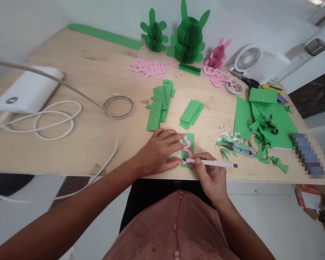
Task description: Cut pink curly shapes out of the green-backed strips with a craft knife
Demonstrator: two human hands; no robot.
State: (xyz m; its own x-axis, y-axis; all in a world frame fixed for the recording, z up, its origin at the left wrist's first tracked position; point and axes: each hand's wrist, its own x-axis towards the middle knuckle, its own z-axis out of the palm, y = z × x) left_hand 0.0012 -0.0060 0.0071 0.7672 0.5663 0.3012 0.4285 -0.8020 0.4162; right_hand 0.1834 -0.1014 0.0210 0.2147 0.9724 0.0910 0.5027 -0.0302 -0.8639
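Observation:
A green paper strip [190,138] lies near the table's front edge with a pink curvy cutout [188,146] on top of it. My left hand [162,151] rests at the left of the strip, fingers apart, its fingertips touching the cutout and the strip's edge. In my right hand [211,175] is a white pen [216,163], its tip at the lower end of the cutout. Just beyond are a small stack of green strips [191,112] and several green strips with drawn curves [155,115].
Green paper rabbits [188,39] and a pink one [217,56] stand at the back. Pink cutouts [148,68], tape [119,106], snips [239,148], green scraps [264,144] and a fan [247,58] lie about. A white power bank [29,90] with a cable is left.

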